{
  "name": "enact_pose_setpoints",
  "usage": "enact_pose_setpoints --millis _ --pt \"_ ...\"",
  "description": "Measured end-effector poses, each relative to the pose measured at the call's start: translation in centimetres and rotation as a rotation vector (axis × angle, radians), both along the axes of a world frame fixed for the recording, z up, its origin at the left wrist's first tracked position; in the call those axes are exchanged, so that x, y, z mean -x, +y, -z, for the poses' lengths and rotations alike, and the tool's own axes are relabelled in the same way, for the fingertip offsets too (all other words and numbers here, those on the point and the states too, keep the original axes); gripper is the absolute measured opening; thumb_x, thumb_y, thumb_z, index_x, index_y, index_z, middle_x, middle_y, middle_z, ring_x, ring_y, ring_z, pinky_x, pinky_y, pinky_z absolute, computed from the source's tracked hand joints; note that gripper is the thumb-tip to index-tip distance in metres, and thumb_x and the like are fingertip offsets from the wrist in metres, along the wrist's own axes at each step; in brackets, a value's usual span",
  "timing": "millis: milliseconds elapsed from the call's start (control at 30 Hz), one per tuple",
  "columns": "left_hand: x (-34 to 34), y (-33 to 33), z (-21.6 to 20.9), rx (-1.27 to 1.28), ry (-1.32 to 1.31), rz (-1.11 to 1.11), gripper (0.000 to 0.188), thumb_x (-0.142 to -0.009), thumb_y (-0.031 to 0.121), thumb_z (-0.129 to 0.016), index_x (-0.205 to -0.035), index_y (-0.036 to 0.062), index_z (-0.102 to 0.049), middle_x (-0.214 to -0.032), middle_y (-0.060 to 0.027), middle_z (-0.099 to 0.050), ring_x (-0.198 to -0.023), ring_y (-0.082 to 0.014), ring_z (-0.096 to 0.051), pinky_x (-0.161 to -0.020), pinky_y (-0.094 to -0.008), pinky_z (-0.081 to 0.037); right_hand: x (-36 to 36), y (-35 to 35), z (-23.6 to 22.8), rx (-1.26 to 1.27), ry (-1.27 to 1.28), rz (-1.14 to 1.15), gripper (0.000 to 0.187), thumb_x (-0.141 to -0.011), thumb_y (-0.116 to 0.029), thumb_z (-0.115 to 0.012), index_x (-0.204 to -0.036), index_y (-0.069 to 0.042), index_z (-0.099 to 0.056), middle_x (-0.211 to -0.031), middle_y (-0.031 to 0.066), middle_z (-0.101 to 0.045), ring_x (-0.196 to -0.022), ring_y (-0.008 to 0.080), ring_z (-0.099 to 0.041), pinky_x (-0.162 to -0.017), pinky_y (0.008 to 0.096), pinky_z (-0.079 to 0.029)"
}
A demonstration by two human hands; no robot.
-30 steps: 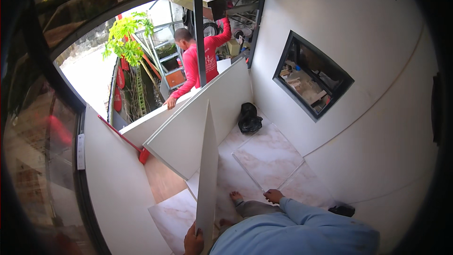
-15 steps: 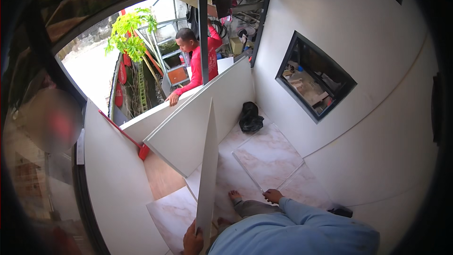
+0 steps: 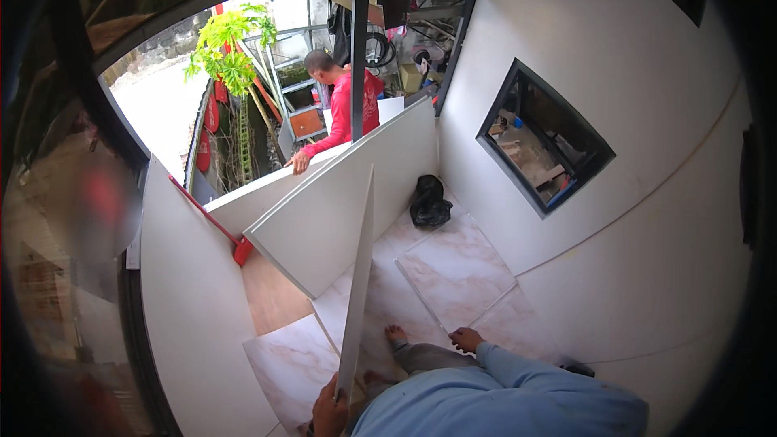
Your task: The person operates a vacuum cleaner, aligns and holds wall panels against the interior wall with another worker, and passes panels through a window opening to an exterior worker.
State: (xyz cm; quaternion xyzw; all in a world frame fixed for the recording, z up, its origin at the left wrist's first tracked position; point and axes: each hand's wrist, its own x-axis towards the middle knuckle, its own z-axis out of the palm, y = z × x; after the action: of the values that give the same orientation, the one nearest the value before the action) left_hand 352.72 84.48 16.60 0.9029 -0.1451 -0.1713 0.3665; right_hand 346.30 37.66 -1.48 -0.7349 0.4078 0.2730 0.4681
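Observation:
My left hand (image 3: 330, 411) is at the lower middle, its fingers closed round the near end of a long, narrow white panel (image 3: 356, 299). The panel stands on edge and tapers away from me toward the larger boards. My right hand (image 3: 466, 340) is closed, low over the marbled floor tiles (image 3: 453, 267). A thin pale line (image 3: 421, 298) runs along the tile edge up to its fingertips; whether it is a strip in the hand or just the tile's edge, I cannot tell. My bare foot (image 3: 396, 333) shows left of that hand.
Large white boards (image 3: 356, 194) lean across the opening. Behind them a person in red (image 3: 344, 109) rests a hand on a board's top edge. A red-handled tool (image 3: 206, 214) leans at the left. A black plastic bag (image 3: 430, 202) lies by the right wall, below a dark-framed window (image 3: 544, 137).
The person in red has lowered the raised arm from the post and turned their head away. My hands keep nearly the same places; the view has shifted slightly.

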Motion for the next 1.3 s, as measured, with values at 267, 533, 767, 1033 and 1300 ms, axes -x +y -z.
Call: enact_pose_setpoints --millis 267,533,767,1033,1300 --pt "-0.5 -1.0 -2.3 -0.11 0.224 -0.024 0.043 -0.105 0.024 -0.045 -0.14 -0.0007 -0.055 -0.139 -0.0245 -0.058 -0.127 -0.0413 -0.054 -0.106 -0.045 -0.044 -1.2 0.4 -0.9 0.004 -0.041 -0.031 0.046 -0.096 -0.044 -0.063 -0.113 -0.002 -0.071 -0.096 0.0094 -0.076 -0.074 0.0197 -0.072 -0.06 0.0356 -0.059" --pt "-0.2 -0.7 -1.7 -0.106 0.09 -0.018 0.041 -0.101 0.016 -0.05 -0.137 -0.0025 -0.057 -0.138 -0.0254 -0.059 -0.126 -0.041 -0.055 -0.106 -0.0441 -0.046 -0.8 0.3 -0.3 -0.017 -0.016 0.013 0.044 -0.096 -0.043 -0.062 -0.113 -0.003 -0.071 -0.096 0.0091 -0.075 -0.076 0.0204 -0.071 -0.061 0.0362 -0.058" --pt "-1.3 -0.7 -2.9 -0.139 0.009 -0.042 0.04 -0.099 0.017 -0.054 -0.135 0.002 -0.062 -0.134 -0.0241 -0.063 -0.125 -0.0373 -0.059 -0.105 -0.0438 -0.048 -0.4 0.0 0.4 -0.024 -0.017 0.024 0.043 -0.097 -0.042 -0.062 -0.113 -0.003 -0.07 -0.095 0.0089 -0.075 -0.074 0.0193 -0.07 -0.06 0.0359 -0.058" --pt "-2.2 0.1 -3.6 0.044 0.274 -0.21 0.049 -0.099 0.026 -0.052 -0.147 0.017 -0.054 -0.134 -0.0201 -0.064 -0.124 -0.0392 -0.061 -0.105 -0.0441 -0.048 -1.1 0.6 0.2 -0.027 -0.02 0.015 0.043 -0.097 -0.041 -0.061 -0.113 -0.003 -0.07 -0.097 0.0095 -0.075 -0.076 0.0195 -0.07 -0.06 0.0355 -0.058" --pt "-2.3 0.5 -3.6 0.032 0.303 -0.22 0.049 -0.1 0.026 -0.052 -0.147 0.0169 -0.054 -0.136 -0.0188 -0.064 -0.126 -0.0381 -0.06 -0.106 -0.0433 -0.047 -1.0 1.0 0.0 -0.037 -0.022 0.016 0.044 -0.097 -0.042 -0.062 -0.115 -0.003 -0.07 -0.098 0.0097 -0.074 -0.076 0.0202 -0.07 -0.06 0.0358 -0.057"
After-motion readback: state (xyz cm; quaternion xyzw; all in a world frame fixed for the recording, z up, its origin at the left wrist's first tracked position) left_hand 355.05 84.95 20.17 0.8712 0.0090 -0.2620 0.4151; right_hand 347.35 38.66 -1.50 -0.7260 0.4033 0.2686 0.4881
